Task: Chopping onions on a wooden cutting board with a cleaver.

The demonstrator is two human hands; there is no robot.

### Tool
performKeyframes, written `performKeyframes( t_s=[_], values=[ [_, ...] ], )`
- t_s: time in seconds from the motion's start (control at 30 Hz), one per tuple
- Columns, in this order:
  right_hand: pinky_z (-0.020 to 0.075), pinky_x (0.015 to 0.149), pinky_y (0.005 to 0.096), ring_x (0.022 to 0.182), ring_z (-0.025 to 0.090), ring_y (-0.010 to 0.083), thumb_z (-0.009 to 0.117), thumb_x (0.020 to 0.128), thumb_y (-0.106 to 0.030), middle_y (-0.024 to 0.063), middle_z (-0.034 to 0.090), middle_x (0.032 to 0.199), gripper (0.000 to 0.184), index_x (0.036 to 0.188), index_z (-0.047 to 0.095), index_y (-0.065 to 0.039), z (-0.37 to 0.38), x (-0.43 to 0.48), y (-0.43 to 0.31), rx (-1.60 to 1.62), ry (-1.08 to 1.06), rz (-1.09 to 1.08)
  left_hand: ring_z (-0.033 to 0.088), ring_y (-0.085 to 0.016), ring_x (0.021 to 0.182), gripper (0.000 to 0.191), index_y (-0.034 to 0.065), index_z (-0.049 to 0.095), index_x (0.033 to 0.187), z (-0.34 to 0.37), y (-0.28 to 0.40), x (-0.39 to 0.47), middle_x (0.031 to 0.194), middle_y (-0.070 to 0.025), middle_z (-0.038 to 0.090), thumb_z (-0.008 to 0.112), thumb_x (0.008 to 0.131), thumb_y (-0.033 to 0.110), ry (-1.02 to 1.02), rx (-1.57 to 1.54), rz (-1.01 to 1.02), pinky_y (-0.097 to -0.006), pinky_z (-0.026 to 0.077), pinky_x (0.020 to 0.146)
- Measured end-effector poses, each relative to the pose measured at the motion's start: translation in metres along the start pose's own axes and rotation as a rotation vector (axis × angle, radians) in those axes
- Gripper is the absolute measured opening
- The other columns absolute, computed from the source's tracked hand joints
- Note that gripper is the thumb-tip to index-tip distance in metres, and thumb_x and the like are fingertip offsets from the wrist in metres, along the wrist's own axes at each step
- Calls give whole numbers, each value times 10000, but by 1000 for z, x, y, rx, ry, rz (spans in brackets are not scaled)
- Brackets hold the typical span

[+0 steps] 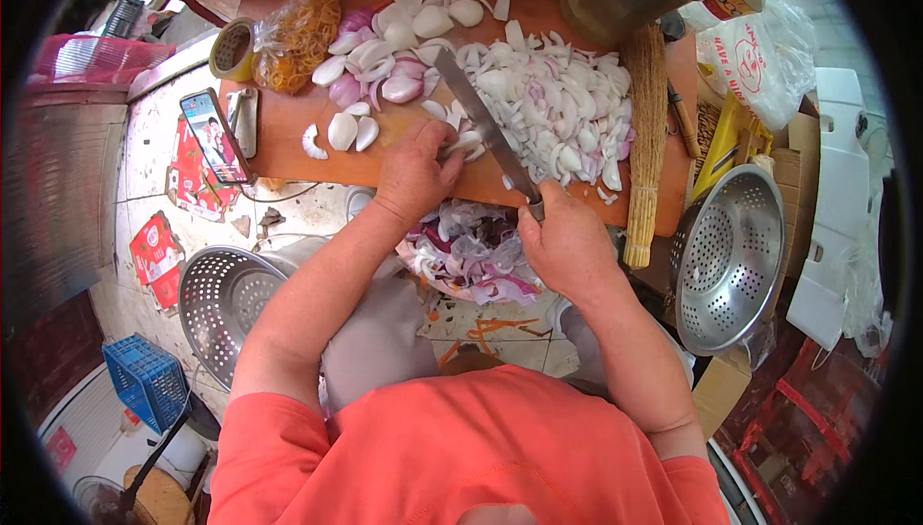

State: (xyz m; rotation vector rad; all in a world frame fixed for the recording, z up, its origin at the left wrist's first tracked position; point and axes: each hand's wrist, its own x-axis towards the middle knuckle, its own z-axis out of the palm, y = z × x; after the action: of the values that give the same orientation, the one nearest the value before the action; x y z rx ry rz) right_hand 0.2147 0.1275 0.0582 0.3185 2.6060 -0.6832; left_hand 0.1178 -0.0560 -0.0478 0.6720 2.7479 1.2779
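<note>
With my right hand (570, 244) I grip the handle of a kitchen knife (479, 110), its blade slanting up and left over the wooden table (324, 161). My left hand (422, 168) rests on the table just left of the blade, fingertips on pieces of cut onion (469, 141). Right of the blade spreads a large heap of sliced onion (562, 107). Peeled onion pieces (404, 27), white and purple, are piled behind my left hand. A few loose onion pieces (342, 130) lie to its left.
Onion skins (476, 251) fill a container below the table edge. A straw brush (645, 143) borders the sliced heap. Steel colanders stand at left (231, 294) and right (728, 258). A phone (214, 137), a tape roll (232, 50) and a bag of rubber bands (299, 38) sit at the left.
</note>
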Motion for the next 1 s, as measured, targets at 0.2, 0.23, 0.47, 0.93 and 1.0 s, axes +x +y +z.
performKeyframes(
  t_s=[0.2, 0.23, 0.47, 0.93, 1.0],
  values=[
    [516, 761, 549, 822, 667, 452, 579, 926, -243, 259, 674, 823, 286, 1015, 544, 27, 7, 6, 6, -63, -47, 8, 628, -343, 797, 190, 72, 609, 942, 1, -2, 1, 885, -130, 621, 695, 779, 115, -19, 20, 22, -434, 516, 696],
    [520, 757, 547, 812, 669, 453, 577, 926, -237, 261, 675, 817, 281, 1011, 543, 29, 6, 7, 5, -73, -41, -7, 628, -343, 797, 190, 72, 609, 942, 1, -3, 0, 885, -130, 621, 695, 779, 115, -19, 21, 22, -434, 516, 696],
    [528, 769, 530, 822, 681, 432, 576, 924, -220, 265, 680, 828, 271, 1004, 550, 38, 2, 1, -2, -93, -89, -7, 620, -338, 753, 132, 73, 607, 872, -1, -1, -3, 815, -123, 611, 687, 770, 94, 19, 3, 30, -436, 507, 673],
    [528, 772, 528, 834, 681, 421, 592, 909, -208, 254, 684, 842, 267, 1012, 548, 35, 5, 7, -2, -82, -144, 12, 624, -335, 745, 77, 71, 622, 817, -5, -4, -2, 812, -122, 622, 679, 767, 80, 10, 32, 73, -434, 511, 668],
    [527, 772, 530, 832, 681, 422, 589, 910, -205, 253, 684, 844, 264, 1012, 546, 34, 0, 5, -6, -87, -157, 8, 626, -336, 744, 67, 71, 626, 811, -6, -2, -3, 821, -121, 622, 676, 767, 74, -3, 46, 48, -431, 514, 665]
  ],
)
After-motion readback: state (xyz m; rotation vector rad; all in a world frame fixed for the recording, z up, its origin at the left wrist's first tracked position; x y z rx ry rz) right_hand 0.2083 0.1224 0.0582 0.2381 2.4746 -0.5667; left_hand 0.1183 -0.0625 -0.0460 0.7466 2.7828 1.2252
